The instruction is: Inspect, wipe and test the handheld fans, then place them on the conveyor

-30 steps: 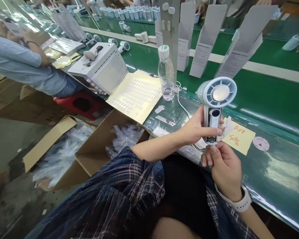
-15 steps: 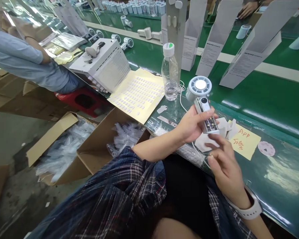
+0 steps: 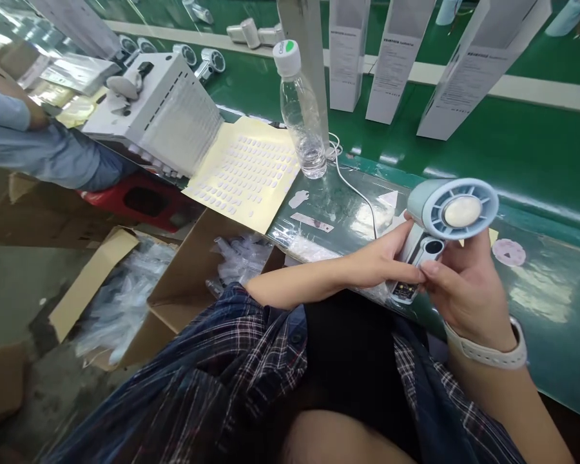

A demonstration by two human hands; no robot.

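Both hands on one handheld fan [image 3: 439, 222], held just above the near edge of the green surface [image 3: 536, 167]; left hand [image 3: 384, 261] clenched on the handle, right hand [image 3: 464, 287] grasping it from the other side, thumb on the front panel; fan head tilted up-right; white cable [image 3: 355, 190], water bottle [image 3: 299, 109], sticker sheet [image 3: 246, 171] to the left; upright cartons [image 3: 391, 58] beyond.

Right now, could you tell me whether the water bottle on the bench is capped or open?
Capped. The water bottle stands upright with its white cap seated on the neck, and only a little water shows near its base.
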